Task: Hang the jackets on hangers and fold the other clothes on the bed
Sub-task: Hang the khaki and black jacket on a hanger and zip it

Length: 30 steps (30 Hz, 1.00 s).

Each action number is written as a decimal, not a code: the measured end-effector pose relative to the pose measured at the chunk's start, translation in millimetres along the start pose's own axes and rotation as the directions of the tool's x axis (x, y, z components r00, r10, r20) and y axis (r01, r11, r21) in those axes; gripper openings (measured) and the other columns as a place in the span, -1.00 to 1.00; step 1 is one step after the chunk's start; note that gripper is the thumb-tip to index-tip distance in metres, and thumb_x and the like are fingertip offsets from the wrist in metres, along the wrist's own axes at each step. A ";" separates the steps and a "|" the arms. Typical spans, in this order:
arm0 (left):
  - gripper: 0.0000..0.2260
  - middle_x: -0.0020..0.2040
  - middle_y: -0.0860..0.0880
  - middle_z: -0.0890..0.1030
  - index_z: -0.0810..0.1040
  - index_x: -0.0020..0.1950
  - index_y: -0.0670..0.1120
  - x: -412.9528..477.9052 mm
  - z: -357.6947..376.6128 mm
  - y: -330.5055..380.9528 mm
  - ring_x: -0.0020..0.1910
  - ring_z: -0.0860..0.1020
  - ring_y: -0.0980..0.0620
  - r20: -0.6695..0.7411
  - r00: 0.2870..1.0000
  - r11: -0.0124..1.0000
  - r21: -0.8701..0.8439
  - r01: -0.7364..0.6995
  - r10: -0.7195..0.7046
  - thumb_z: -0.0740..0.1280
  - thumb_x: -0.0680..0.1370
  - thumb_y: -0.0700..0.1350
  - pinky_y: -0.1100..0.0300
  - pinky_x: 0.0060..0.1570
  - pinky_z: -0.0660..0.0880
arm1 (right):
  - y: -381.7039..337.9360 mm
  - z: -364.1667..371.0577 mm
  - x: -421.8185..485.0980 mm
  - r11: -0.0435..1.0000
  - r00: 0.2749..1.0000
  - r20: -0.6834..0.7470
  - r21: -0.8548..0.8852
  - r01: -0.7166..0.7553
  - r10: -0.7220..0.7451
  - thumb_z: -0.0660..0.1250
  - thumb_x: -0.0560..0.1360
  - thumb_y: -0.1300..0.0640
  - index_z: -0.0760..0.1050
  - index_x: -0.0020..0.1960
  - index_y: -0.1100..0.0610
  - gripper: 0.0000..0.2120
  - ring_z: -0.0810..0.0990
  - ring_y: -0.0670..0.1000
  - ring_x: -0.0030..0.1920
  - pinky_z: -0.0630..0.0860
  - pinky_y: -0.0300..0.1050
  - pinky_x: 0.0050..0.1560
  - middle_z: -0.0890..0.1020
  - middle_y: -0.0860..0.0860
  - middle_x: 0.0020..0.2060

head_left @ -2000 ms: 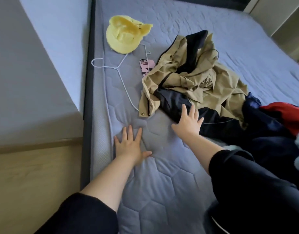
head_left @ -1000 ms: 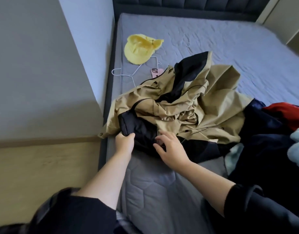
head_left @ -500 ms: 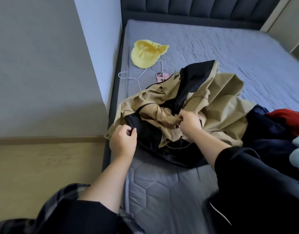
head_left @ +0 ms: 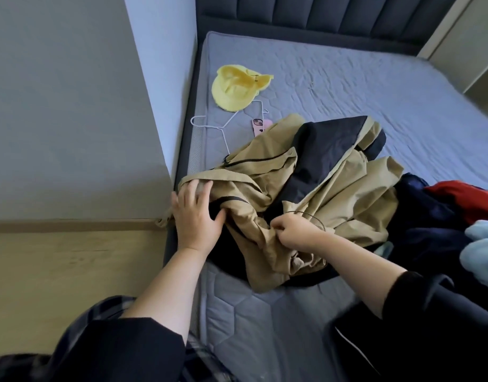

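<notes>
From my end, the tan and black jacket (head_left: pixel 320 175) lies crumpled in the middle of the frame, on the near left part of the bed (head_left: pixel 375 86). The left hand (head_left: pixel 196 216) lies flat on its tan edge with fingers spread, thumb tucked against a black panel. The right hand (head_left: pixel 295 230) is curled, pinching a fold of tan cloth just beside a thin drawcord (head_left: pixel 311 216).

I judge the step in hand to be sorting the jacket out so that it can take a hanger. To do it well I would find the collar and shoulders first, since the garment looks twisted (black lining and tan shell are mixed together). The flat hand can pin one side while the pinching hand draws the fold away until the front opens. I would keep the drawcord from snagging. The white wire hanger (head_left: pixel 226 125) lies above and left of the jacket, partly under it, so the cloth should be lifted clear before reaching for it.

A yellow hat (head_left: pixel 237 88) and a pink phone (head_left: pixel 260 126) lie near the hanger. A pile of other clothes (head_left: pixel 424 210), navy, red and pale blue, sits at the right edge.

I can read no brand or writing; the hat's small tag and the marks on the phone case are too small to make out.
</notes>
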<state>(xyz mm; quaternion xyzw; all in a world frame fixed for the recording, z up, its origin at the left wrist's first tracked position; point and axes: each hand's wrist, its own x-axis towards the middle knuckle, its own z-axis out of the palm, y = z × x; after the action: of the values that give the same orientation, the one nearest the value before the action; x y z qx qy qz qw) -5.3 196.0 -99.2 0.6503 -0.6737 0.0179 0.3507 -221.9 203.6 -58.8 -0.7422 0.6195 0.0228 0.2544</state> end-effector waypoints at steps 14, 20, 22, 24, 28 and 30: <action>-0.62 -0.05 -0.22 0.63 0.61 -0.15 -0.16 -20.8 14.1 3.9 0.06 0.49 -0.18 0.676 0.737 0.990 -0.100 0.095 -0.003 0.14 0.62 0.04 0.14 -0.02 0.29 | -2.6 -21.2 -7.1 0.912 0.986 -0.031 -0.377 -0.164 0.164 0.14 0.53 0.06 0.37 -0.24 0.10 -0.79 0.49 0.12 -0.21 0.41 -0.09 -0.23 0.46 0.01 -0.28; -0.60 -0.48 0.04 0.41 0.31 -0.44 -0.04 -8.1 4.6 -0.8 -0.38 0.42 -0.07 0.391 0.879 0.848 -0.333 0.412 -0.274 0.20 0.61 -0.04 0.17 -0.43 0.21 | 35.8 -38.3 -10.0 0.938 0.728 -0.594 0.258 -0.232 0.343 0.12 0.57 0.03 0.34 -0.31 0.03 -0.72 0.50 0.14 -0.21 0.31 -0.08 -0.26 0.52 0.01 -0.31; -0.61 -0.50 0.03 0.38 0.32 -0.44 -0.08 -5.3 1.4 -3.1 -0.41 0.37 -0.03 0.380 0.870 0.797 -0.393 0.458 -0.313 0.22 0.60 -0.06 0.16 -0.42 0.21 | 38.9 -38.6 -13.2 0.948 0.692 -0.651 0.261 -0.181 0.312 0.15 0.55 0.12 0.43 -0.20 0.08 -0.82 0.49 0.10 -0.16 0.33 -0.09 -0.22 0.54 0.00 -0.26; -0.62 -0.50 0.07 0.37 0.36 -0.40 -0.14 -1.5 -1.8 -5.4 -0.42 0.35 0.04 0.412 0.864 0.760 -0.450 0.468 -0.288 0.24 0.60 -0.06 0.16 -0.40 0.21 | 35.6 -39.8 -14.6 0.972 0.653 -0.730 0.229 -0.047 0.203 0.18 0.53 0.23 0.51 -0.03 0.16 -0.86 0.48 0.06 -0.01 0.34 -0.14 -0.07 0.56 0.03 -0.11; -0.59 -0.53 0.13 0.34 0.32 -0.45 -0.05 -0.7 -16.1 2.4 -0.48 0.31 0.19 0.487 0.872 0.774 -0.533 0.344 -0.052 0.28 0.59 -0.03 0.30 -0.45 0.20 | 15.6 -46.6 -7.0 0.996 0.641 -0.767 0.047 0.080 -0.015 0.19 0.39 0.39 0.43 0.30 0.20 -0.52 0.37 0.18 0.23 0.28 -0.11 0.23 0.45 0.16 0.20; -0.67 -0.39 0.06 0.49 0.49 -0.39 -0.11 -8.9 -17.8 8.5 -0.34 0.43 0.21 0.511 0.852 0.850 -0.492 0.187 0.109 0.29 0.58 -0.08 0.24 -0.30 0.34 | 3.0 -45.8 2.8 0.989 0.774 -0.619 -0.131 0.065 -0.132 0.18 0.31 0.40 0.20 0.49 0.05 -0.23 0.17 0.21 0.40 0.15 0.08 0.41 0.24 0.17 0.42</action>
<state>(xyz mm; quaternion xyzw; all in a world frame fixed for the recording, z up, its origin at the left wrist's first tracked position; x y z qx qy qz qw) -5.6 213.5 -86.6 0.5235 -0.7079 -0.3509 0.3190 -237.0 182.1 -21.0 -0.7511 0.6271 -0.2065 -0.0030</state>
